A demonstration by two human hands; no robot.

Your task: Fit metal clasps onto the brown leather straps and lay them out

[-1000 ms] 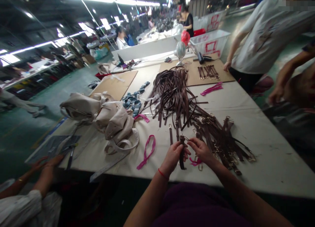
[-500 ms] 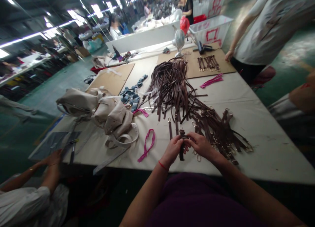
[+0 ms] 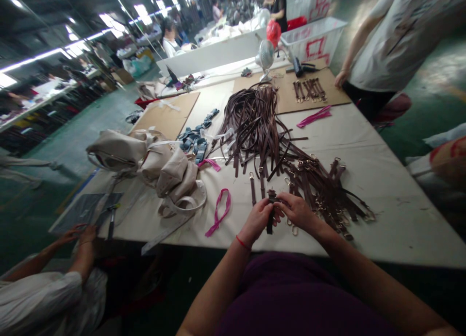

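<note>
Near the table's front edge, my left hand [image 3: 259, 219] and my right hand [image 3: 296, 212] pinch one short dark brown strap [image 3: 270, 225] between them. The strap's lower end hangs down below my fingers, and a buckle-like piece shows at its top; my fingers hide the middle. Just beyond my left hand lie two brown straps with metal ends, one of them a strap with a gold clasp [image 3: 252, 181]. Right of my right hand spreads a pile of short brown straps with gold hardware [image 3: 327, 190]. Behind it lies a heap of long brown straps [image 3: 251, 122].
Beige bags [image 3: 171, 168] lie on the left of the table, beside blue-grey strap pieces [image 3: 194, 142]. Pink ribbon [image 3: 220, 214] lies nearer me. A co-worker's hands [image 3: 85, 235] are at the left edge near a hammer [image 3: 112, 220]. Another person [image 3: 393, 44] stands right. A fan [image 3: 265, 57] stands behind.
The view has shifted slightly. Both my hands stay closed on the strap in nearly the same pose. At the left, the co-worker's hands have moved a little.
</note>
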